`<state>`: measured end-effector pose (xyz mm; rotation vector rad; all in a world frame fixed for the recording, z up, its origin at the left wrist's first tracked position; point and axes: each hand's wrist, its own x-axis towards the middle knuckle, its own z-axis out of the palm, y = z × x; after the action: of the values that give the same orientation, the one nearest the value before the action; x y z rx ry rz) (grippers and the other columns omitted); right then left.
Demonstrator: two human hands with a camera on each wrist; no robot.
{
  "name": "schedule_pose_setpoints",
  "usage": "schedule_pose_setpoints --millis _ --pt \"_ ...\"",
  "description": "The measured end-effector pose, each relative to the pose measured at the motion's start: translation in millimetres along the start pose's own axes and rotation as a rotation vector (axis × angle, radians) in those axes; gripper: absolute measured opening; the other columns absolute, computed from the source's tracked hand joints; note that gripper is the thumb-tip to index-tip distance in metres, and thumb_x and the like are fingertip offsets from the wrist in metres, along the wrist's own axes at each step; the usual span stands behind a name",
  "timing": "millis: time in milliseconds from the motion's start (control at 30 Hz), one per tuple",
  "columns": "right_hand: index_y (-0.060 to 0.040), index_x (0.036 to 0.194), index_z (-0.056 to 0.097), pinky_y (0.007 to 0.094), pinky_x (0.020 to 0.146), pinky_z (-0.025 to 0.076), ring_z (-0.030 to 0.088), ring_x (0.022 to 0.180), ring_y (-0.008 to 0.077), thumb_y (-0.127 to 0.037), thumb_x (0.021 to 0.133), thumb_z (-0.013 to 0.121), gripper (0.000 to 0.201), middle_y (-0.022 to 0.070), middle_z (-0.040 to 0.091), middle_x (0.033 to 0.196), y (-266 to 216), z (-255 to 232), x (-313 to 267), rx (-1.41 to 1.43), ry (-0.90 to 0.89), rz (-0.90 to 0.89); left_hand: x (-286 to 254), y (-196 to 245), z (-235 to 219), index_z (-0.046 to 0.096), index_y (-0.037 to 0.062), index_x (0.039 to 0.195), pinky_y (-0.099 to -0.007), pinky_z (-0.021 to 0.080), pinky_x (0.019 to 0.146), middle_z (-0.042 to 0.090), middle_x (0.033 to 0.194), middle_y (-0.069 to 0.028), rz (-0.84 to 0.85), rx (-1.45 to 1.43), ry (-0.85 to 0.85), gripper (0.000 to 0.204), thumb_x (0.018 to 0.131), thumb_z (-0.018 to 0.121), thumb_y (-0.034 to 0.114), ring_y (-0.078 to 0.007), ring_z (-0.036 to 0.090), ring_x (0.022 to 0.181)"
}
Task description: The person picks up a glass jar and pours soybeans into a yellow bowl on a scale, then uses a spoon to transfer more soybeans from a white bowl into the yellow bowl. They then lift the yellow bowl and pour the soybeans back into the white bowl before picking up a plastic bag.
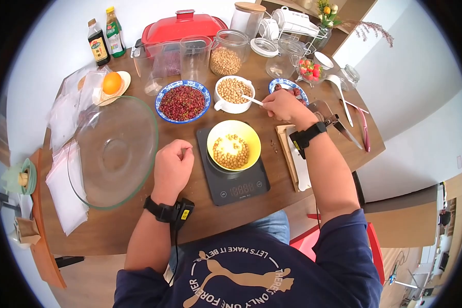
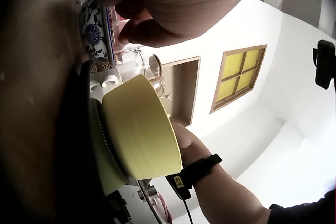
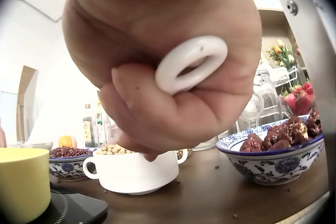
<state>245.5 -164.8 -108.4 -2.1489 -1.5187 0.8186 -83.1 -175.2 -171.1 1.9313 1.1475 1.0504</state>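
My right hand (image 1: 282, 109) grips a white spoon (image 1: 253, 100), whose bowl dips into tan beans in a white two-handled cup (image 1: 235, 108). In the right wrist view the spoon's looped handle end (image 3: 166, 79) pokes out of the curled fingers. A yellow bowl (image 1: 255, 134) with more tan beans stands on a black digital scale (image 1: 241, 192), its display lit. Left of the scale, my left hand (image 1: 173, 163) holds nothing, its fingers loosely curled. Behind it is a blue-and-white bowl (image 1: 160, 114) of dark red beans.
A large glass bowl (image 1: 113, 200) fills the left side, near plastic bags (image 1: 69, 205) and an orange (image 1: 112, 82). Jars (image 1: 230, 38) and a red cooker (image 1: 185, 28) line the back. On the right lie a knife (image 1: 350, 134), a ladle (image 1: 344, 97) and a bowl of dates (image 1: 304, 96).
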Motion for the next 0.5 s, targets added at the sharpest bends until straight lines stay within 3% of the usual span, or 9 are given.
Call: schedule_pose_setpoints --millis 100,500 --pt "-0.0004 0.09 0.068 0.0244 0.042 0.031 0.043 0.045 0.0079 -0.02 0.09 0.06 0.021 -0.0007 0.054 0.059 -1 -3 -5 0.087 -0.049 0.06 0 1 1 0.063 0.0009 0.083 -0.0351 0.041 0.052 0.056 0.06 -0.0113 -0.027 -0.009 -0.01 0.005 0.079 0.064 0.004 -0.0219 0.052 0.052" --pt "-0.0017 0.091 0.069 0.0239 0.042 0.032 0.043 0.045 0.0075 -0.018 0.09 0.058 0.02 -0.0011 0.053 0.059 3 1 -17 0.264 0.005 0.076 0 1 2 0.063 0.001 0.081 -0.0332 0.039 0.049 0.054 0.058 -0.0095 -0.021 -0.022 0.013 0.007 0.081 0.065 0.007 -0.0179 0.05 0.05"
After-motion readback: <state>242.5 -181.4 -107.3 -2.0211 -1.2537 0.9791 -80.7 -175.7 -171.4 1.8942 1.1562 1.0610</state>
